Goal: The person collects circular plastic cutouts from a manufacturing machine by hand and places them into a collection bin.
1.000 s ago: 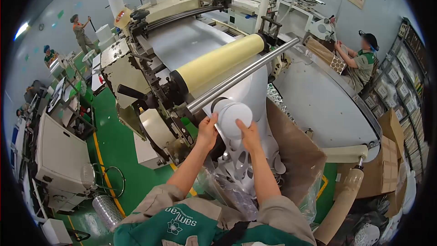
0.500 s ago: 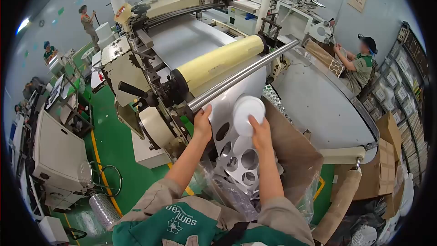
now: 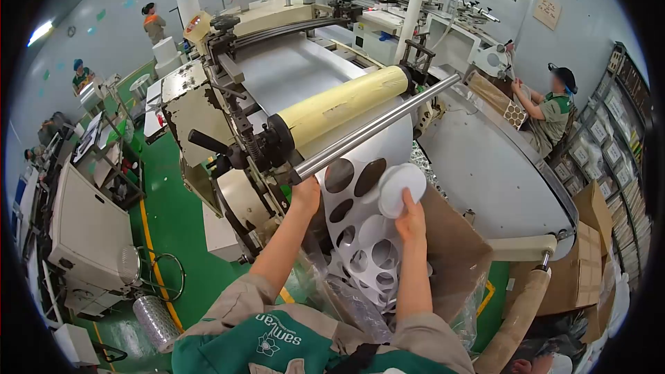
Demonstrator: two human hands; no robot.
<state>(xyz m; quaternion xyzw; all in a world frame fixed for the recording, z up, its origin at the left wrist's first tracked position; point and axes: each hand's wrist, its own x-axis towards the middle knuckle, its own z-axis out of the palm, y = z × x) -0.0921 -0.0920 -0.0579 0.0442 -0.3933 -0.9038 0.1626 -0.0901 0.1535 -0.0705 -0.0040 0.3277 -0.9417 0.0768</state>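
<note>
A long white sheet with round holes punched through it hangs from under the metal bar into a cardboard box. My left hand is closed at the sheet's left edge, just beneath the bar's end; its fingertips are partly hidden. A small stack of white discs is in my right hand, with the thumb lying across the top disc. The stack is tilted in front of the sheet's right side. Beyond the bar, a yellow roller spans the machine.
The cardboard box, lined with clear plastic, stands below my hands. To its right are a large grey panel and a wrapped roll. A seated co-worker handles material at the right. Two other people are at the far left.
The disc stack has moved right and slightly down with my right hand. My left hand is slightly lower at the sheet's edge. More holes now show below the bar.
</note>
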